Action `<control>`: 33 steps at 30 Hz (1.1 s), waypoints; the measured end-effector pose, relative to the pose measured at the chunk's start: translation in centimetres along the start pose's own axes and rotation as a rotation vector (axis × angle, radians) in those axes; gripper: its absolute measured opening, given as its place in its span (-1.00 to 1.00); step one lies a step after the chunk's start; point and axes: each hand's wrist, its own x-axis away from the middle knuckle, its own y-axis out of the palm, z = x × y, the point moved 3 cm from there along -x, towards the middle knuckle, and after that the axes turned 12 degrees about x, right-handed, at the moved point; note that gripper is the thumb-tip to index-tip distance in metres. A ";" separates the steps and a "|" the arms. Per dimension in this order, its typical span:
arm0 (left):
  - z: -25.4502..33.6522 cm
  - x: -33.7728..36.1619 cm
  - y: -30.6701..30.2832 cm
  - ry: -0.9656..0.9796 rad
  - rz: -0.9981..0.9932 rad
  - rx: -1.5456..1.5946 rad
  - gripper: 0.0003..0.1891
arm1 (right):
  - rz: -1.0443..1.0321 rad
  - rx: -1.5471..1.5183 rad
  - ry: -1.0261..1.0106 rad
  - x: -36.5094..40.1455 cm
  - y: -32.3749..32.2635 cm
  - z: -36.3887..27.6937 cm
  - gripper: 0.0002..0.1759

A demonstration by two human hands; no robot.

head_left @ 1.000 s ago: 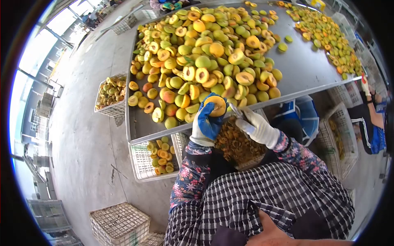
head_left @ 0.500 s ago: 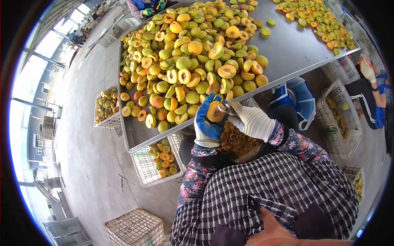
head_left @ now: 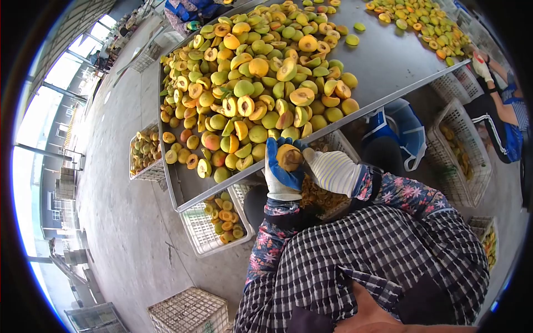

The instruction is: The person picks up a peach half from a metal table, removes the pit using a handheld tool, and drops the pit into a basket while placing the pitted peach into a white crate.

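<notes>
In my left hand (head_left: 282, 178), gloved in white with a blue coated palm, lies a yellow peach half (head_left: 289, 157), its cut side up. The fingers curl round it from below and behind. My right hand (head_left: 335, 171), in a white striped glove, is closed just right of the fruit, its fingertips against or very near it. The small looped metal pitting tool it held a moment ago is hidden now. Both hands are just off the near edge of a metal table (head_left: 383, 61), in front of a large heap of halved peaches (head_left: 244, 89).
Below my hands is a crate of brownish-orange scraps (head_left: 327, 198). A white crate (head_left: 194, 230) with peach halves stands under the table's left corner. Further crates (head_left: 463, 161) and a blue bag (head_left: 408, 130) are at right. A co-worker's gloved hand (head_left: 482, 67) is near the table's right end.
The metal loop, visible at the peach half before, has gone out of sight. The fruit is turned in my left hand, and my right hand has shifted slightly down and left.
</notes>
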 end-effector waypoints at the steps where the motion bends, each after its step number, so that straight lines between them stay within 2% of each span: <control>1: 0.0 -0.2 0.0 0.001 -0.010 -0.008 -0.62 | -0.011 0.005 0.008 -0.4 0.6 0.0 -0.67; 2: -0.1 0.1 0.2 0.001 -0.017 -0.015 -0.62 | -0.003 -0.010 0.021 -0.5 0.7 -0.2 -0.67; 5: -0.5 0.7 0.5 0.161 -0.101 -0.106 -0.64 | -0.106 -0.101 -0.008 -0.2 0.2 -0.6 -0.63; 9: -0.5 1.4 1.0 0.239 -0.036 -0.113 -0.63 | 0.014 -0.405 -0.058 -0.6 1.1 -0.4 -0.57; 11: -0.5 1.7 0.7 0.289 -0.114 -0.186 -0.63 | -0.064 -0.329 -0.049 -0.6 0.8 -0.5 -0.58; 13: 0.2 0.7 -0.5 0.380 -0.210 -0.488 -0.65 | -0.122 -0.314 -0.049 -1.1 0.4 0.0 -0.59; 14: 1.1 0.1 -0.7 0.443 -0.257 -0.753 -0.66 | -0.150 -0.340 -0.055 -1.3 0.5 0.3 -0.59; 15: 1.1 0.2 -1.3 0.504 -0.304 -0.837 -0.66 | -0.179 -0.366 -0.061 -1.3 0.7 0.5 -0.60; 17: 1.2 0.8 -1.5 0.641 -0.389 -0.996 -0.65 | -0.207 -0.713 -0.045 -1.3 1.9 0.0 -0.61; 18: 1.1 0.8 -1.5 0.625 -0.390 -0.884 -0.64 | -0.222 -0.887 -0.036 -1.0 2.4 -0.5 -0.61; 19: 1.0 0.7 -1.5 0.609 -0.389 -0.773 -0.63 | -0.180 -0.905 -0.007 -0.8 2.7 -0.8 -0.61; 21: 1.1 2.2 0.5 0.984 -0.429 -1.297 -0.64 | -0.095 -0.942 0.055 -0.8 1.9 -1.9 -0.62; 23: 1.4 2.7 1.3 0.985 -0.387 -1.574 -0.63 | -0.157 -0.681 0.008 -1.2 1.5 -1.4 -0.62; 24: 1.1 2.0 0.6 0.788 -0.404 -1.223 -0.72 | -0.192 -0.576 -0.011 -1.2 1.2 -1.0 -0.62; 26: 1.8 -0.1 -1.9 0.650 -0.412 -1.306 -0.78 | -0.217 -0.371 -0.050 -0.9 0.1 -1.0 -0.60; 28: 1.4 -0.3 -2.5 0.194 -0.325 -0.576 -0.78 | -0.075 -0.464 -0.162 -0.9 4.1 0.1 -0.60; 30: 2.0 -0.7 -2.2 0.466 -0.406 -1.089 -0.80 | -0.204 -0.716 -0.087 -1.1 3.8 0.1 -0.61; 32: 2.1 -0.4 -1.6 0.552 -0.424 -1.250 -0.81 | -0.615 -1.104 0.213 -0.5 2.8 -0.3 -0.65; 33: 2.2 0.0 -0.9 0.598 -0.431 -1.329 -0.81 | -0.680 -1.173 0.230 -0.5 1.4 -0.2 -0.65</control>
